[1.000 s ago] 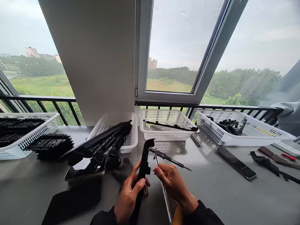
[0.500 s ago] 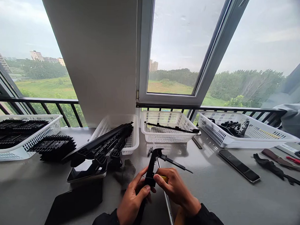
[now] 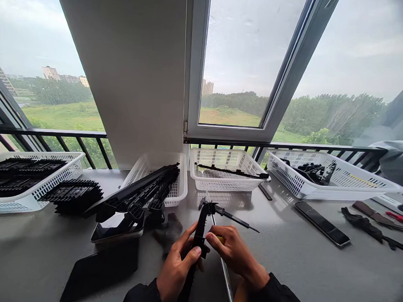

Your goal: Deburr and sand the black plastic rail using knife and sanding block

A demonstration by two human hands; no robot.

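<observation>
My left hand [image 3: 178, 268] is closed around a long black plastic trim piece [image 3: 201, 224], held upright with its curved, notched end at the top. Closed on a yellow-handled tool [image 3: 220, 240], my right hand [image 3: 232, 250] is just right of the piece. The tool's thin tip lies across the piece's edge, but most of its handle is hidden in the fingers. Behind the hands is a black caliper [image 3: 237, 220] on the table. A long metal rod [image 3: 225, 276] runs beneath my right hand, beside a yellow handle [image 3: 241, 297].
White baskets [image 3: 228, 184] with black parts line the window side. To the left, long black strips [image 3: 143, 188] lean over a basket, near stacked ribbed parts [image 3: 73, 196] and a dark tablet-like panel [image 3: 99, 271]. A phone [image 3: 322, 223] and a black glove-like item [image 3: 361, 225] lie right.
The black trim piece has turned slightly in my left hand, showing more of its toothed edge, and its lower clip has shifted down. Both hands stay in nearly the same place.
</observation>
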